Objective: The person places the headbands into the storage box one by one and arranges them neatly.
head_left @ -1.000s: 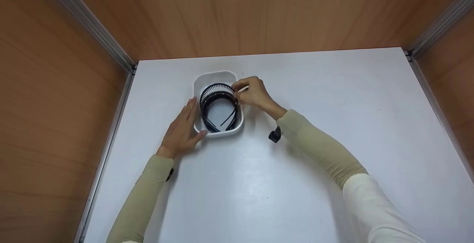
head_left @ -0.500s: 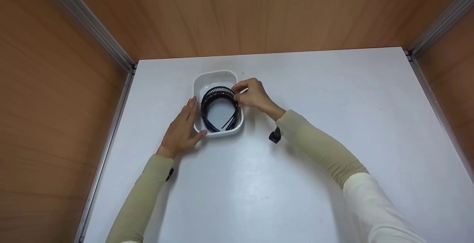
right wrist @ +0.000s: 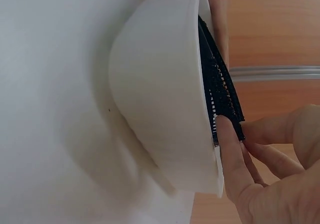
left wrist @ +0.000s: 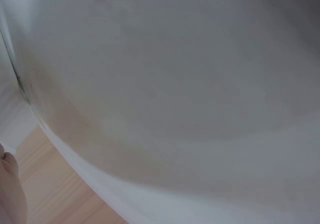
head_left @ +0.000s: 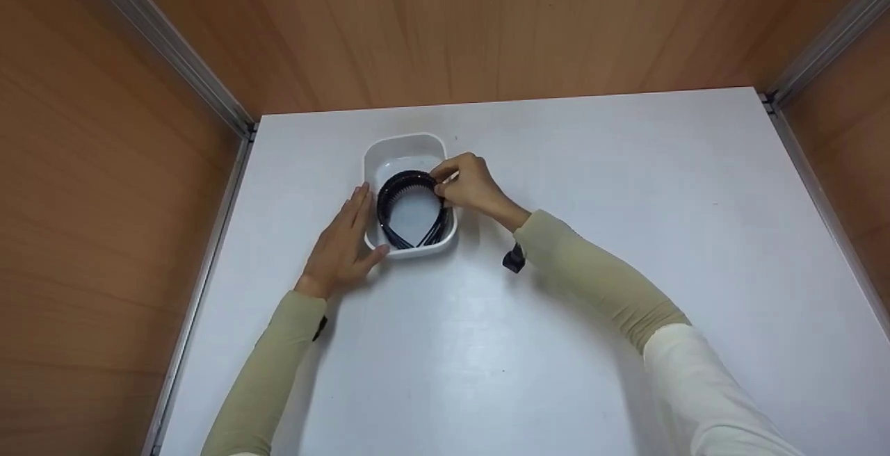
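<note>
Several black toothed headbands [head_left: 407, 181] lie stacked together in a white rounded tub [head_left: 418, 252], their tips crossing near its front wall. My right hand [head_left: 471, 183] reaches over the tub's right rim and pinches the stack between thumb and fingers. In the right wrist view the headbands [right wrist: 220, 92] stand out above the rim, with the thumb on one side and fingertips on the other. My left hand [head_left: 339, 244] rests against the tub's left side, fingers straight and thumb at the front corner. In the left wrist view a pale tub wall [left wrist: 175, 94] fills most of the picture.
The tub stands on a white table [head_left: 556, 345] toward its back left. A wooden panel [head_left: 452, 32] rises behind, with more panels and metal rails [head_left: 201, 289] at the sides. A small black device [head_left: 514, 259] hangs under the right wrist.
The uppermost headband has come down and forward onto the others, so the arcs now look like one stack. My right hand has shifted slightly toward me; my left hand stays put.
</note>
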Demonstrator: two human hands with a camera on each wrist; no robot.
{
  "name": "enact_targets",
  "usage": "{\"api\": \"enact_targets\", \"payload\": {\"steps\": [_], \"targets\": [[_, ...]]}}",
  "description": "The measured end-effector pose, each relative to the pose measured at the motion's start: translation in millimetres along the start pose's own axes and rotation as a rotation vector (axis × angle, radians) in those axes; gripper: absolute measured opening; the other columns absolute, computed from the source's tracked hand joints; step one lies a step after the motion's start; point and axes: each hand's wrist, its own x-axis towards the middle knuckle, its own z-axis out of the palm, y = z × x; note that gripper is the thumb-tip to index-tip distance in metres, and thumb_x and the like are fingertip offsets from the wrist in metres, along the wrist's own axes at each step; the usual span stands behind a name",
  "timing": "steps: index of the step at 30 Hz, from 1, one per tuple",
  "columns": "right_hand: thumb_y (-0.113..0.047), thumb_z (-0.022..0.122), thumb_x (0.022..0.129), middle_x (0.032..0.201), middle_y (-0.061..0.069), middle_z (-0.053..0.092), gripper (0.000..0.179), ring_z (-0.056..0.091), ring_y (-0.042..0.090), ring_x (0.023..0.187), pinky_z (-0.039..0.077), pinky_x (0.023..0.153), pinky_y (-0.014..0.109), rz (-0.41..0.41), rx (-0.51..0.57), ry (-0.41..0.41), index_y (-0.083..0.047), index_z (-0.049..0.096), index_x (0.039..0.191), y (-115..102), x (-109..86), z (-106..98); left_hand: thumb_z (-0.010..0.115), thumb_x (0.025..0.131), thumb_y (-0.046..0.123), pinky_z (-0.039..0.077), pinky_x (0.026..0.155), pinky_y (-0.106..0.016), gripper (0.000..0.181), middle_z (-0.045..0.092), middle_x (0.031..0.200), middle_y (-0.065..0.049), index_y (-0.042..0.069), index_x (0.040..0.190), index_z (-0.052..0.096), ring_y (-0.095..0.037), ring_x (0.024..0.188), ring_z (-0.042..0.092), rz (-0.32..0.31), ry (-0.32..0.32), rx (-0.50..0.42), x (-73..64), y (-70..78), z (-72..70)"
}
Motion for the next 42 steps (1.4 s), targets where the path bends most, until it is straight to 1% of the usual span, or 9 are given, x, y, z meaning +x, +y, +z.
{"api": "enact_targets", "payload": {"steps": [4,9,12,21,23,28,32,39,42], "targets": [[0.003,0.071,0.093,0.112,0.018,0.075,0.030,0.073,0.020,0.084,0.067,0.069,0.027,-0.004,-0.008,-0.001,0.003,0.078,0.122,-0.5,0.4,1.4,0.063,0.099,0.053,0.015,0.136,-0.037,0.100,0.014,0.180,-0.016,-0.002,0.169,0.018,-0.029,0.167,0.014,0.000,-0.006,0.008,0.4,-1.0,-0.3],[0.003,0.071,0.093,0.113,0.018,0.074,0.030,0.073,0.021,0.086,0.066,0.069,0.026,0.001,-0.031,-0.010,0.004,0.078,0.123,-0.2,1.5,2.7,0.052,0.103,0.064,0.017,0.136,-0.039,0.100,0.015,0.179,-0.016,-0.003,0.169,0.018,-0.031,0.167,0.016,0.017,0.011,0.001,0.3,-2.0,0.6],[0.002,0.072,0.094,0.114,0.018,0.075,0.030,0.074,0.023,0.088,0.066,0.070,0.026,0.003,-0.039,-0.015,0.004,0.077,0.123,-0.2,1.4,3.2,0.048,0.103,0.067,0.018,0.136,-0.041,0.101,0.016,0.179,-0.017,-0.004,0.169,0.018,-0.031,0.166,0.017,0.025,0.023,-0.007,0.2,-2.5,1.5],[0.003,0.071,0.095,0.113,0.019,0.077,0.027,0.078,0.026,0.092,0.066,0.069,0.026,-0.053,-0.087,-0.010,0.004,0.078,0.121,2.8,0.4,4.0,0.055,0.103,0.061,0.017,0.136,-0.038,0.099,0.013,0.180,-0.015,-0.001,0.170,0.015,-0.029,0.167,0.016,0.017,0.006,0.014,-0.8,-2.3,3.0],[0.003,0.071,0.095,0.113,0.019,0.077,0.027,0.078,0.026,0.092,0.066,0.069,0.026,-0.065,-0.098,-0.007,0.004,0.078,0.121,2.5,0.1,3.6,0.056,0.103,0.060,0.018,0.136,-0.038,0.099,0.014,0.180,-0.015,-0.001,0.170,0.016,-0.030,0.167,0.017,0.025,0.015,0.012,-0.5,-2.9,3.1],[0.002,0.071,0.094,0.112,0.017,0.078,0.027,0.076,0.025,0.094,0.066,0.076,0.030,-0.090,-0.156,0.002,0.004,0.079,0.120,1.6,0.1,2.6,0.053,0.103,0.063,0.018,0.136,-0.040,0.100,0.015,0.179,-0.016,-0.002,0.169,0.017,-0.031,0.166,0.017,0.034,0.025,-0.001,0.9,-3.5,2.9],[0.000,0.072,0.094,0.112,0.016,0.079,0.027,0.076,0.026,0.098,0.064,0.083,0.032,-0.094,-0.189,0.000,0.003,0.079,0.120,1.7,0.2,2.2,0.049,0.103,0.067,0.017,0.136,-0.039,0.101,0.013,0.180,-0.015,-0.002,0.169,0.016,-0.030,0.167,0.015,0.031,0.016,-0.008,1.0,-3.4,2.5],[0.003,0.072,0.093,0.110,0.016,0.079,0.028,0.075,0.024,0.095,0.064,0.082,0.031,-0.080,-0.185,0.000,0.003,0.079,0.119,3.6,1.0,1.5,0.045,0.104,0.069,0.019,0.136,-0.040,0.101,0.014,0.180,-0.015,-0.002,0.169,0.017,-0.029,0.167,0.016,0.031,0.018,-0.002,0.8,-3.8,2.8],[0.003,0.072,0.092,0.110,0.016,0.079,0.028,0.075,0.023,0.093,0.064,0.080,0.031,-0.083,-0.181,0.003,0.003,0.079,0.119,4.1,1.0,1.1,0.045,0.104,0.070,0.018,0.136,-0.039,0.101,0.013,0.180,-0.015,-0.001,0.170,0.016,-0.028,0.167,0.014,0.024,0.010,0.004,0.9,-4.2,2.8]]}}
